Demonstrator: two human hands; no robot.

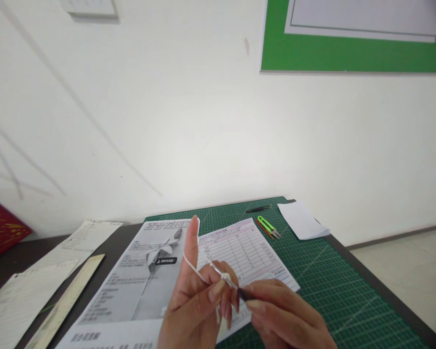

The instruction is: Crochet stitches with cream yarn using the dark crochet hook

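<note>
My left hand [192, 295] has its index finger raised, with white yarn [191, 264] looped around it. Thumb and middle finger of that hand pinch a small white piece of crochet [225, 277]. In my right hand [283, 310] is a crochet hook [244, 293] with a dark handle, gripped between thumb and fingers. Its metal shaft passes through the white stitches and points up to the left, with yarn near its tip. A tail of yarn hangs below the left fingers, partly hidden by them.
Under my hands lie a printed picture sheet [131, 271] and a form with a table [247, 247] on a green cutting mat [363, 300]. Green thread snips [267, 225], a dark slim tool [258, 209] and white paper [301, 220] are behind. A ruler [69, 300] and handwritten sheets [39, 286] lie left.
</note>
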